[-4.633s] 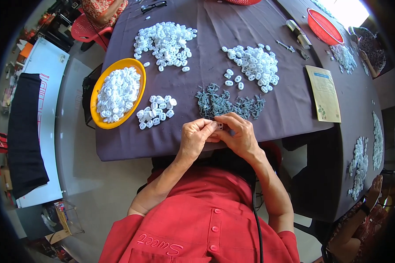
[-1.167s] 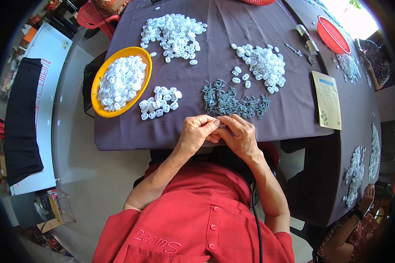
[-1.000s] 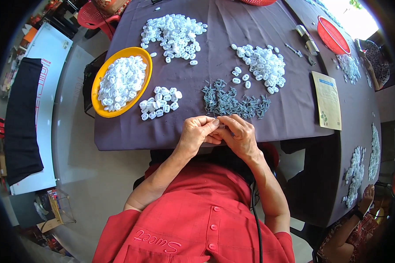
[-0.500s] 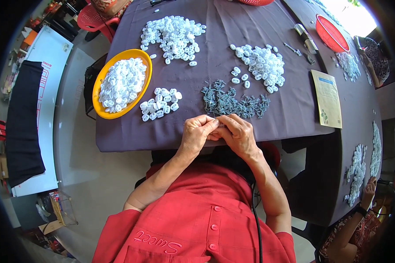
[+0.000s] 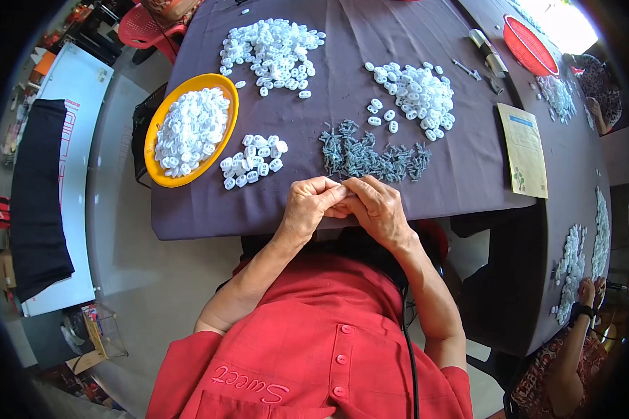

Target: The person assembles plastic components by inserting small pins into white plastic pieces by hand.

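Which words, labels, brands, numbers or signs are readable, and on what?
Red shirt: stitched lettering, legible; wording not copied.
White panel: red lettering beside black cloth, too distorted to read surely.
Tan packet: print too small to read.

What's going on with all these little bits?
Someone in a red shirt has their left hand and right hand together by the table's near edge; anything between them is hidden. Just beyond lies a pile of small grey pieces, with white pieces in a yellow dish leftward. At right, another person's hands are by pale pieces.
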Demonstrator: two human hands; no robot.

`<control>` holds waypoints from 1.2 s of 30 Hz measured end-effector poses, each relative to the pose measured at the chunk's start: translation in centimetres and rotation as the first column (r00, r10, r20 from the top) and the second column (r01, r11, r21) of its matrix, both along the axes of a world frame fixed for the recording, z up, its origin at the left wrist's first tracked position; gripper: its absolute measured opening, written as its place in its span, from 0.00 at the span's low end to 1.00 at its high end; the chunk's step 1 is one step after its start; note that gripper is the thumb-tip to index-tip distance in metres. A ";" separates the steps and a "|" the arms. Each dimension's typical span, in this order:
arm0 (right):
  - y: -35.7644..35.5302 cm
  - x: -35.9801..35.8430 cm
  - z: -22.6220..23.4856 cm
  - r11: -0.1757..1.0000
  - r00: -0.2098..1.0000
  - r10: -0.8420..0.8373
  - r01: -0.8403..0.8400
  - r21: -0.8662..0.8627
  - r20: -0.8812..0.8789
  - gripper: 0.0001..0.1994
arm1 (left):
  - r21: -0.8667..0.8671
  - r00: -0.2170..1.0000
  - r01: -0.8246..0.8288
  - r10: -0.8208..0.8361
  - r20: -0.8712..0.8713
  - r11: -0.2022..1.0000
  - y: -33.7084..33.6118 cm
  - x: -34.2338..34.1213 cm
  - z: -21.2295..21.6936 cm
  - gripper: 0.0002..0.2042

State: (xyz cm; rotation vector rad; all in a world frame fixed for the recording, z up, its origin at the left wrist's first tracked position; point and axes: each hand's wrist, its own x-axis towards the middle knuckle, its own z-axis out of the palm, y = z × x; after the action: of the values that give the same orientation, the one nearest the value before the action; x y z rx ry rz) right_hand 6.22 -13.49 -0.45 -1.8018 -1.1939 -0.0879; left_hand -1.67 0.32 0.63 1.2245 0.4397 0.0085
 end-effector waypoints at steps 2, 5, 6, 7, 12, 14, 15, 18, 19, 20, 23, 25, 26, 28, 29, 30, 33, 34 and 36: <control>0.0 -0.1 0.3 1.000 1.000 -0.001 0.001 -0.014 0.013 0.11 | -0.015 1.000 0.011 -0.011 0.004 1.000 0.1 -0.1 0.0 0.08; -0.1 0.0 0.0 0.999 0.999 -0.001 0.002 -0.035 0.044 0.11 | -0.037 1.000 0.011 -0.010 0.011 0.999 0.1 -0.2 0.0 0.08; -0.1 0.0 -0.1 0.999 0.998 0.002 0.000 -0.039 0.063 0.11 | -0.038 1.000 0.010 -0.010 0.009 0.999 0.1 -0.2 0.0 0.08; 0.0 0.0 -0.3 0.999 0.998 0.003 0.000 -0.040 0.061 0.11 | -0.043 1.000 0.007 -0.006 0.016 0.999 0.0 -0.2 -0.1 0.08; 0.5 -0.1 -0.3 0.997 0.999 -0.039 0.040 0.060 -0.018 0.14 | -0.068 1.000 -0.016 0.017 0.013 0.998 0.2 -0.4 0.1 0.08; 0.3 -0.1 0.3 0.998 0.996 -0.044 0.047 0.040 -0.072 0.15 | -0.086 0.999 -0.049 0.049 -0.004 0.995 0.1 -0.3 0.0 0.08; 0.1 -0.2 0.5 0.998 0.990 -0.058 0.061 0.019 -0.129 0.15 | -0.085 0.999 -0.051 0.051 -0.003 0.995 0.1 -0.3 0.0 0.08; 0.0 -0.1 0.2 0.997 0.976 -0.062 0.068 0.022 -0.207 0.18 | -0.086 0.998 -0.058 0.056 -0.025 0.995 0.1 -0.2 0.0 0.09; 0.0 -0.1 0.3 0.997 0.976 -0.063 0.069 0.023 -0.206 0.18 | -0.085 0.998 -0.062 0.060 -0.027 0.994 0.1 -0.2 0.0 0.09; 0.0 -0.1 0.3 0.998 0.974 -0.051 0.058 0.025 -0.222 0.18 | -0.083 0.998 -0.065 0.063 -0.030 0.994 0.1 -0.2 0.0 0.09; 0.0 -0.1 0.5 0.999 0.973 -0.033 0.041 0.031 -0.230 0.17 | -0.072 0.997 -0.063 0.061 -0.038 0.995 0.1 -0.2 -0.1 0.08; 0.0 0.0 0.6 0.999 0.975 -0.027 0.036 0.037 -0.221 0.16 | -0.074 0.998 -0.063 0.060 -0.033 0.995 0.1 -0.1 -0.1 0.08; -0.1 0.1 0.6 0.999 0.975 -0.020 0.026 0.027 -0.221 0.15 | -0.076 0.998 -0.063 0.061 -0.028 0.995 0.1 0.0 -0.1 0.08; -0.1 0.2 0.5 1.000 0.976 -0.013 0.018 0.019 -0.219 0.15 | -0.076 0.998 -0.058 0.056 -0.023 0.995 0.2 0.0 -0.2 0.07; 0.0 0.2 0.4 1.000 0.975 -0.013 0.018 0.022 -0.220 0.15 | -0.076 0.998 -0.055 0.054 -0.020 0.996 0.2 0.0 -0.2 0.07; 0.0 0.2 0.3 1.000 0.975 -0.012 0.017 0.024 -0.221 0.15 | -0.075 0.998 -0.055 0.054 -0.018 0.996 0.2 0.0 -0.1 0.07; 0.3 0.2 0.8 0.999 0.980 0.002 0.007 0.043 -0.199 0.15 | -0.069 0.997 -0.075 0.073 -0.025 0.995 0.3 -0.1 0.3 0.07; 0.3 0.2 0.9 0.999 0.982 0.013 -0.003 0.050 -0.189 0.15 | -0.070 0.998 -0.066 0.065 -0.027 0.995 0.2 -0.3 0.1 0.08; -0.1 0.1 0.8 0.999 0.986 -0.024 0.028 0.025 -0.162 0.16 | -0.063 0.996 -0.080 0.077 -0.047 0.995 0.0 -0.5 0.2 0.09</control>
State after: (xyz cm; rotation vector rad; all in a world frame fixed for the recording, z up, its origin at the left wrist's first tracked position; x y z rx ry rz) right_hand 6.27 -13.64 0.33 -1.7657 -1.0498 0.0275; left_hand -2.18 0.33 0.88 1.1451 0.5229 0.0343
